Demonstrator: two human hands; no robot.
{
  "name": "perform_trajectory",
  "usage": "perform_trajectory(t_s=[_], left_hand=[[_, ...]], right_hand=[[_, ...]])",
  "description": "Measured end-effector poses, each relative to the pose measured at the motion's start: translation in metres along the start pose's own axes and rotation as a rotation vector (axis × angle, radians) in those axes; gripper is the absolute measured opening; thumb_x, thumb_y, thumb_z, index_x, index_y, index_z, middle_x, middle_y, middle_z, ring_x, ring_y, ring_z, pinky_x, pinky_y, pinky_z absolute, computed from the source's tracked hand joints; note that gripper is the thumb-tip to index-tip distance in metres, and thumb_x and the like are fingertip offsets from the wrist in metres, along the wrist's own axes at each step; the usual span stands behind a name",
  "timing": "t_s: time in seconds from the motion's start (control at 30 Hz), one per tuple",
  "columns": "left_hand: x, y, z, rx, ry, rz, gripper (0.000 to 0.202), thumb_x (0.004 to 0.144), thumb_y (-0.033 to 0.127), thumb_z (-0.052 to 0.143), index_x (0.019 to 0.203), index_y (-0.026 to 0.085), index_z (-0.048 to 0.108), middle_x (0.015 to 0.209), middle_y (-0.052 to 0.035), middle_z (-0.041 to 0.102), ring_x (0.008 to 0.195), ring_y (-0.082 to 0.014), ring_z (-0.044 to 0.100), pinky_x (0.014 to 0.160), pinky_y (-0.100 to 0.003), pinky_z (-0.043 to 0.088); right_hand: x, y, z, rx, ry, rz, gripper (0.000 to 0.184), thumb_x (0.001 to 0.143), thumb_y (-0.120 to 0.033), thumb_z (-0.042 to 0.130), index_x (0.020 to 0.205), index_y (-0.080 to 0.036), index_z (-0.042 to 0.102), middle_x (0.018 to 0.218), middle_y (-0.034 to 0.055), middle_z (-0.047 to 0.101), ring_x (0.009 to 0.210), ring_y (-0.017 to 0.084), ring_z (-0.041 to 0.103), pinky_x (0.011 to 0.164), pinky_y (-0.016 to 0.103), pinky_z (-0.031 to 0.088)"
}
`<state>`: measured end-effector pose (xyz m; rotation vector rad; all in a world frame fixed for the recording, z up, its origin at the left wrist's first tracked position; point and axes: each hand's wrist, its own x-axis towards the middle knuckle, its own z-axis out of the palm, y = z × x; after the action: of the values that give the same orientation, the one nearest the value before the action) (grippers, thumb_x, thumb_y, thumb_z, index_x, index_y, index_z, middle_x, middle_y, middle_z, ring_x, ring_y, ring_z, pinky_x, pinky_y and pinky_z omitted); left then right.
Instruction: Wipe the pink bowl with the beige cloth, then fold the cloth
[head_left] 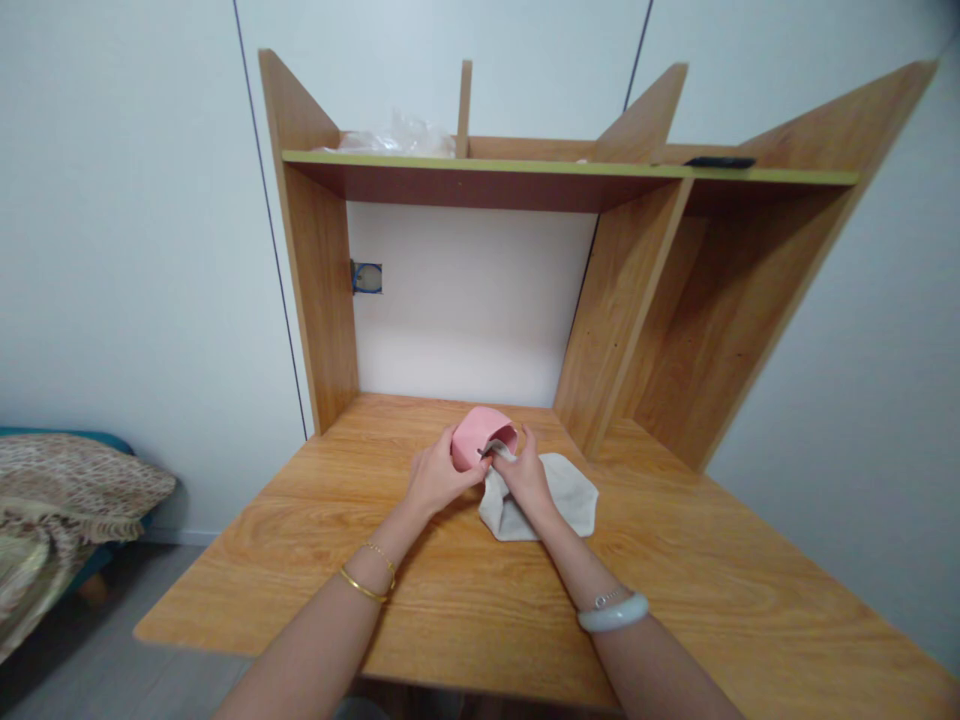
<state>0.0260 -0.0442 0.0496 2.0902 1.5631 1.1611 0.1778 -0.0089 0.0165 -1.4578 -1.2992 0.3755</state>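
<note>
A pink cup-like container (472, 432) is held tilted just above the desk, its opening turned to the right and toward me. My left hand (441, 476) is closed around its left and lower side. At the mouth of the container, my right hand (526, 476) grips a light grey cloth (571, 495), and part of the cloth is pushed at the opening. The rest of the cloth spreads below and to the right, beneath my right wrist. The inside of the container is mostly hidden by my fingers and the cloth.
The wooden desk (300, 560) carries a shelf unit (480, 172) at its back. Crumpled clear plastic (405, 136) lies on the upper shelf, with a flat black object (720, 162) at right. A wall box (367, 278) sits behind. A blanket-covered seat (67, 490) stands at left.
</note>
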Motion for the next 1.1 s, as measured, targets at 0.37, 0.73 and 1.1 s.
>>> perform_trajectory(t_s=[0.37,0.73,1.1], left_hand=[[0.001,0.004,-0.009,0.322,-0.042,-0.013,0.053,0.073,0.059,0.048,0.106,0.019,0.058,0.091,-0.0094,0.069,0.087,-0.0263,0.063,0.073,-0.030,0.044],[0.007,-0.008,-0.007,0.088,0.023,-0.031,0.053,0.081,0.055,0.043,0.117,0.018,0.054,0.097,-0.0098,0.067,0.086,-0.0227,0.062,0.073,-0.030,0.044],[0.002,-0.011,0.014,-0.423,-0.098,0.100,0.064,0.068,0.051,0.064,0.117,0.015,0.044,0.111,-0.0123,0.060,0.096,-0.0222,0.058,0.082,-0.033,0.046]], right_hand=[[-0.005,-0.007,-0.011,-0.269,-0.118,-0.106,0.075,0.073,-0.034,0.059,0.136,-0.007,0.027,0.087,0.0158,0.068,0.080,0.027,0.065,0.063,0.030,0.045],[-0.004,0.005,0.000,-0.019,-0.087,-0.159,0.060,0.074,-0.028,0.050,0.129,-0.010,0.036,0.099,0.0139,0.065,0.088,0.025,0.063,0.075,0.035,0.047],[-0.004,-0.004,-0.007,0.177,0.086,-0.117,0.064,0.076,-0.034,0.050,0.132,-0.011,0.032,0.109,0.0167,0.062,0.099,0.026,0.059,0.083,0.037,0.045]])
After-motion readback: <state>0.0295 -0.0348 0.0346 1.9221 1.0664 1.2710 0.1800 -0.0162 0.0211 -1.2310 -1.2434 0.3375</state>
